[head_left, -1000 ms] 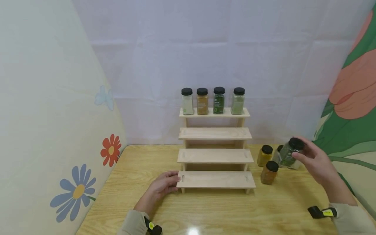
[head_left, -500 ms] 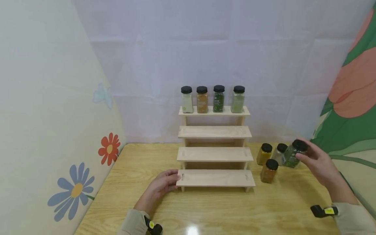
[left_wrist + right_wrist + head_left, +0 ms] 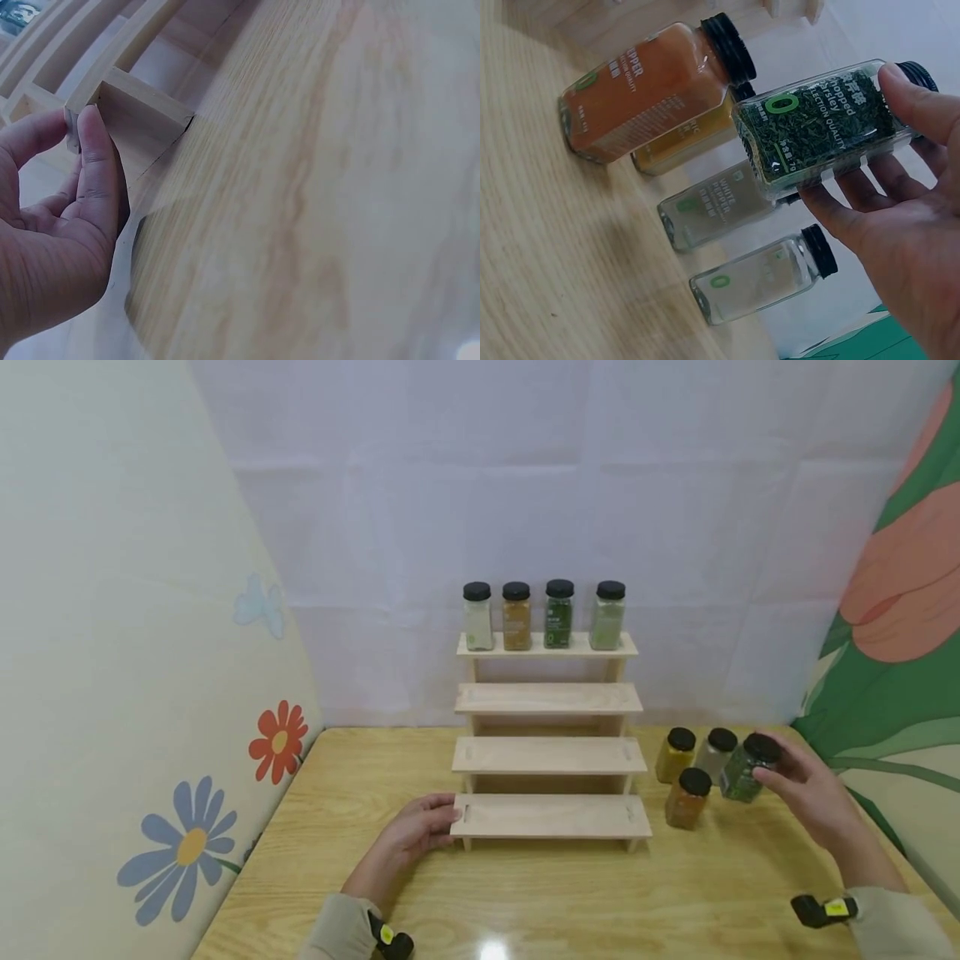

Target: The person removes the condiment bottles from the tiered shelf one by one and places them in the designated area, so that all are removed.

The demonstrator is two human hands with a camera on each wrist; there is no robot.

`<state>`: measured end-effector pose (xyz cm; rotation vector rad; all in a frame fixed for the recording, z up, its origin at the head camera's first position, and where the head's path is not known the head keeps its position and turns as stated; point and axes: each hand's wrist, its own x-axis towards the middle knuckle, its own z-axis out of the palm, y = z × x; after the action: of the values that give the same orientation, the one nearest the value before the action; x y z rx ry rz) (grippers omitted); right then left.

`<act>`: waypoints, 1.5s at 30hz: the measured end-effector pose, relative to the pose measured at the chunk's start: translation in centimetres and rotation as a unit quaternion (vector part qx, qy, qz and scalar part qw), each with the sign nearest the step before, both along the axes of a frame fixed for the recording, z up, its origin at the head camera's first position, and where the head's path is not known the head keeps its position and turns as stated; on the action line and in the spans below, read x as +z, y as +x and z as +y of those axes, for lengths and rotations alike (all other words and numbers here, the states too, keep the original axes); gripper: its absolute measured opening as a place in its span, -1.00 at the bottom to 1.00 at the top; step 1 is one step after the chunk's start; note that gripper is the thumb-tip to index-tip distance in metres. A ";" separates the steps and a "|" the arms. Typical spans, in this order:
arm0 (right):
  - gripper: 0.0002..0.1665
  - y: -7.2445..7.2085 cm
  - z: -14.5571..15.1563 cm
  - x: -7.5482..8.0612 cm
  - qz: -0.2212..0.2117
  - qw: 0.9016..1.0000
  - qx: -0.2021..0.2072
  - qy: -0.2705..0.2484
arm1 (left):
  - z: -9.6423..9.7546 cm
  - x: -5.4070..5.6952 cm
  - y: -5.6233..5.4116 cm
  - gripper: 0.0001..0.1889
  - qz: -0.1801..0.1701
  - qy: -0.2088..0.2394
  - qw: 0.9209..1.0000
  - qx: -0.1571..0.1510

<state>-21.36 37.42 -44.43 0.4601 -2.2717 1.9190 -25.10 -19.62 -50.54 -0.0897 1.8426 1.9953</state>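
Four black-capped jars occupy the top tier of the wooden rack. Between rack and right hand, we note the orange pepper jar and yellow jar. Our left hand pinches the lowest shelf's left end; our right grips the chopped parsley jar between thumb and fingers.

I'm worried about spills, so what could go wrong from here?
The right hand holds the parsley jar close to other jars, so it might knock over the orange jar or the white pepper jar.

The left hand grips one end of the lowest shelf; a tug could perhaps jolt the rack and topple the four jars on top.
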 end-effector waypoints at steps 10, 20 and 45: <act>-0.35 -0.1 -0.1 -1.2 -0.012 0.998 -0.033 0.056 | 0.0 -0.1 0.1 -0.34 0.001 0.001 1.000 0.002; -0.28 0.0 -0.2 -2.3 -0.035 0.994 -0.040 0.098 | 0.0 0.0 0.3 -0.35 0.012 0.007 1.000 -0.013; -0.16 -0.4 0.1 -3.9 -0.065 0.990 -0.037 0.123 | 0.0 0.2 0.4 -0.34 0.009 0.009 1.000 -0.008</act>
<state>-21.74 37.54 -48.33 0.2787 -2.5838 1.6867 -24.70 -19.62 -50.38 -0.0503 1.8306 2.0076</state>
